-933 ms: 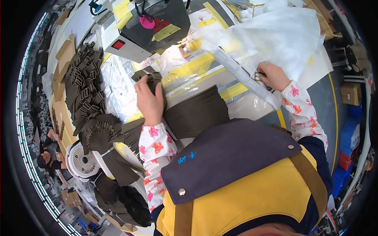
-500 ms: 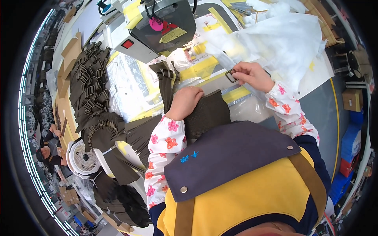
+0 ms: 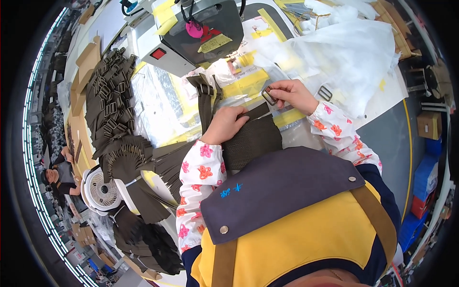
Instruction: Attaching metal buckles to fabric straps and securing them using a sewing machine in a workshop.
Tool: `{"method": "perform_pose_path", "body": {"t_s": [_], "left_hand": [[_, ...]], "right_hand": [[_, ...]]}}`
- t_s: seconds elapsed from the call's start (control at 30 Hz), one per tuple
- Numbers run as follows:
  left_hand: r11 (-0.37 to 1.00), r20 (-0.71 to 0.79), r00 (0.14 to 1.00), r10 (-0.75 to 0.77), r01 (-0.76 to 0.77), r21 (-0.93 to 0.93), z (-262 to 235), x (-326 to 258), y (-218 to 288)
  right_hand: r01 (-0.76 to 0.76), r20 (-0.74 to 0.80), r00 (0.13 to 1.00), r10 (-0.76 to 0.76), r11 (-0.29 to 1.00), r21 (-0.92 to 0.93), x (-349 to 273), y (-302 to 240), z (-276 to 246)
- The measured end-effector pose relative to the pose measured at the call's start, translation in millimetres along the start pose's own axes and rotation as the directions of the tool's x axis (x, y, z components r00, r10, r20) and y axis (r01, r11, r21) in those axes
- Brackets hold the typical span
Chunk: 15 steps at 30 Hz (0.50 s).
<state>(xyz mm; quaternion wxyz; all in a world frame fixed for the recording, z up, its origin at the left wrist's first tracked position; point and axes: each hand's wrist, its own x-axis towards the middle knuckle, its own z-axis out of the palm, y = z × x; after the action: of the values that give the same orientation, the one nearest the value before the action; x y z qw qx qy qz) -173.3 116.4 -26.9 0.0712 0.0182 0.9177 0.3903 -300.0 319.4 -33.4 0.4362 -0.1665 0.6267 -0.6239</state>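
My left hand (image 3: 224, 125) is closed on a dark olive webbing strap (image 3: 256, 112), whose free end sticks out to the right past my thumb. That strap lies just above a thick stack of the same straps (image 3: 253, 141). In the fingertips of my right hand (image 3: 292, 95) is a dark slide buckle (image 3: 268, 95), tilted, a little above the strap's end and apart from it. Another slide buckle (image 3: 325, 92) lies on the table beside my right wrist. Beyond my left hand lie straps with buckles on them (image 3: 205, 91).
A machine with a red switch (image 3: 158, 53) stands ahead. To the left are a heap of buckled straps (image 3: 112, 95), fanned straps (image 3: 126, 160) and a white fan (image 3: 102, 190). White plastic sheeting (image 3: 344, 52) covers the far right. Another person (image 3: 60, 179) sits far left.
My right hand has brought the buckle left, nearer the strap. A strap end now extends from my left hand above the stack. The buckle beside my right wrist has come into fuller view.
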Motion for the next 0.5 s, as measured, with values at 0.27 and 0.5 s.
{"method": "perform_pose_path", "body": {"t_s": [0.27,0.5], "left_hand": [[0.951,-0.366,0.926,-0.098,-0.021,-0.308,-6,-14,8],[0.877,-0.343,0.924,-0.171,-0.016,-0.480,-11,-30,4]], "right_hand": [[-0.014,0.022,1.000,0.012,0.997,0.081,13,-8,29],[-0.050,0.123,0.992,0.012,0.948,0.313,29,-1,40]]}}
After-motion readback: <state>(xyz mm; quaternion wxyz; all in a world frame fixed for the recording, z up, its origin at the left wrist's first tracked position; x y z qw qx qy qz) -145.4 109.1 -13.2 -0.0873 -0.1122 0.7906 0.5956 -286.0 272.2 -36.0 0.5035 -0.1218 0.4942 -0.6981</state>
